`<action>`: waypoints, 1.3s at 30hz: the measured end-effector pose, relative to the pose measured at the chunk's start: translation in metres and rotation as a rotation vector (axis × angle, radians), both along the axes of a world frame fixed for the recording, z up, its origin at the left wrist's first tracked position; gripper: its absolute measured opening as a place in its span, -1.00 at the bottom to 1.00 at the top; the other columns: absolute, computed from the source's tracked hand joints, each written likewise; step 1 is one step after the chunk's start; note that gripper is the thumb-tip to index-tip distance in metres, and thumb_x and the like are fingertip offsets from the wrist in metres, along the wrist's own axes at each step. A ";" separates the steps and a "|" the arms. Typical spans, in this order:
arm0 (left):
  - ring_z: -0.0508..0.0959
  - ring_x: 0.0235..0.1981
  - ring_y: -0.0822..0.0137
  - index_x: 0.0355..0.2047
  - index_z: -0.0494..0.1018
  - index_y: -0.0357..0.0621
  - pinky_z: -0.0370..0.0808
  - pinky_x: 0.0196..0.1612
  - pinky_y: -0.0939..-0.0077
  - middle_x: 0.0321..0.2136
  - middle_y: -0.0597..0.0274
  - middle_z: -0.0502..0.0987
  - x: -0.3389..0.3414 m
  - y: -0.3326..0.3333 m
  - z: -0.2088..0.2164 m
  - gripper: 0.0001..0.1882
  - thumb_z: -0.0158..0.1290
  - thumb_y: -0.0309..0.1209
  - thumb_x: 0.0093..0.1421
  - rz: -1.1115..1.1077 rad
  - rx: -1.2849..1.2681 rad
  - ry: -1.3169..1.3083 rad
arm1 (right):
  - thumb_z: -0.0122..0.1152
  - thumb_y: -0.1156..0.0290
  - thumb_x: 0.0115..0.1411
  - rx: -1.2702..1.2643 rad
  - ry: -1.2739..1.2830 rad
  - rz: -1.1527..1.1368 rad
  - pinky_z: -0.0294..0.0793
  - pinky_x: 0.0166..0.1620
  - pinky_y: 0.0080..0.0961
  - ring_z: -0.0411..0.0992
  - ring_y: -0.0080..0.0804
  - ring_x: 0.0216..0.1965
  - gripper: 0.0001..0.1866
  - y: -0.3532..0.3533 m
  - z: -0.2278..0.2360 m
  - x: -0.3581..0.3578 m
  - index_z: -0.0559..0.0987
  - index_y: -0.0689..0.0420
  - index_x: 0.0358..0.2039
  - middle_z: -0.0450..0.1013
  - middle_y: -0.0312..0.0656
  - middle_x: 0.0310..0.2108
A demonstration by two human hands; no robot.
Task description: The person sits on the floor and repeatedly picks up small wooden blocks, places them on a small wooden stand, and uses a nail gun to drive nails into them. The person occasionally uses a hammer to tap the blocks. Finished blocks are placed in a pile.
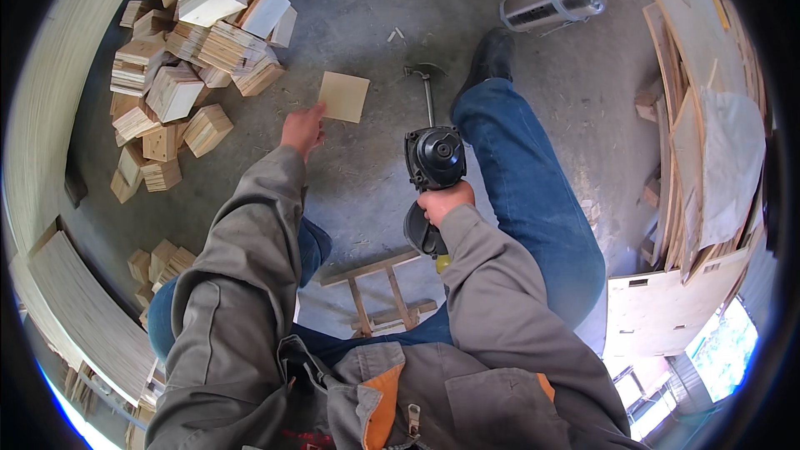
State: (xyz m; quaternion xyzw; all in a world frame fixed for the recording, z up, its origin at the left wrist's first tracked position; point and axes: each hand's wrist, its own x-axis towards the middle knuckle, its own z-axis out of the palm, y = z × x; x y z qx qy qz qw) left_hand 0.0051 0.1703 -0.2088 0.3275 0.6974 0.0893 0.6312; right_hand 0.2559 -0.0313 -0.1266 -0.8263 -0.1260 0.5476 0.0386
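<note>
Far left: tall pale wood panel (37, 108), bowed by the lens. Next, jumbled pile of chunky plywood blocks with striped edges (177, 90) on grey concrete floor (333, 0); smaller group of similar blocks (171, 267) nearer the person, partly behind the grey left sleeve (258, 200). Left hand (304, 128) reaches forward, index finger extended onto the near-left corner of a thin, pale tan, square board (347, 97); can't tell if the thumb pinches it from below. Board is right of the big pile, roughly square so no clear long axis, far edge dropping slightly toward the right. Low wooden slatted frame (363, 304) sits between the legs. Right of the board: black power tool with round ribbed cap (440, 154), right hand (450, 200) wrapped around its handle. Tool's long axis runs away from the person, slim metal rod (429, 102) pointing forward and a touch left, curved dark plate (426, 70) at its far end. Then black shoe (488, 67), steel cylindrical flask (554, 2) on its side, and stacked plywood sheets (700, 42) far right.
</note>
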 end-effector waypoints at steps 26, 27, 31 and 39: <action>0.61 -0.16 0.39 0.03 0.52 -0.39 0.53 -0.08 0.57 -0.21 0.14 0.65 -0.104 -0.040 0.388 -0.60 0.20 -0.34 0.30 -0.061 1.045 -0.097 | 0.33 0.47 -0.07 0.170 0.010 -0.046 0.53 -0.49 -0.36 0.52 -0.34 -0.63 -0.87 0.011 0.028 -0.012 0.64 0.29 -0.53 0.59 -0.09 -0.57; 0.63 -0.16 0.35 0.02 0.53 -0.37 0.55 -0.07 0.53 -0.21 0.12 0.66 -0.113 -0.044 0.380 -0.60 0.21 -0.33 0.28 -0.050 1.003 -0.030 | 0.34 0.48 -0.08 0.189 0.010 -0.072 0.53 -0.50 -0.36 0.52 -0.34 -0.63 -0.87 0.007 0.025 -0.011 0.65 0.30 -0.52 0.59 -0.09 -0.57; 0.65 -0.16 0.12 0.04 0.54 -0.25 0.58 -0.07 0.31 -0.22 0.03 0.65 -0.110 -0.021 0.376 -0.52 0.27 -0.23 0.18 -0.252 1.238 0.202 | 0.32 0.55 -0.03 0.224 -0.003 -0.057 0.53 -0.54 -0.35 0.53 -0.31 -0.61 -0.89 0.007 0.038 -0.025 0.62 0.34 -0.51 0.56 -0.06 -0.56; 0.63 -0.13 0.33 0.07 0.51 -0.29 0.56 -0.06 0.43 -0.22 0.10 0.65 -0.122 -0.010 0.384 -0.54 0.25 -0.31 0.23 -0.333 1.165 0.290 | 0.32 0.59 -0.08 0.564 0.099 0.042 0.45 -0.56 -0.42 0.49 -0.37 -0.65 -0.92 0.036 0.077 -0.049 0.58 0.28 -0.53 0.53 -0.13 -0.63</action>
